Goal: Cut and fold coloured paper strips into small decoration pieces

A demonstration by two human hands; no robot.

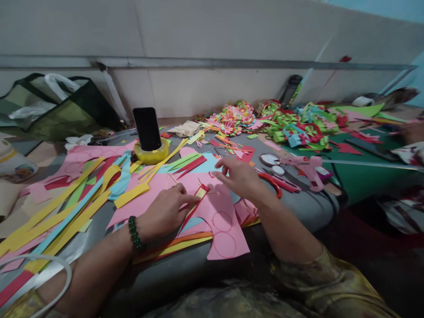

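Note:
My left hand (168, 205), with a green bead bracelet (134, 232), rests on a pink sheet (228, 205) that looks like craft foam. Its index finger is stretched over a narrow red-and-yellow strip (201, 192) and holds it down against the sheet; the other fingers are curled. My right hand (240, 176) hovers just beyond the strip's far end, thumb and index finger apart, with nothing visible between them. Circles are drawn in red on the sheet's near right part. Thin pale sticks poke out close to my left hand.
Yellow and blue strips (66, 225) spread at left. A phone (147, 128) stands on a yellow roll (150, 153). At right lie orange-handled scissors (271, 183) and a pink glue gun (308, 170). Paper flowers (232, 119) are heaped behind. Another person's hand (412, 130) shows far right.

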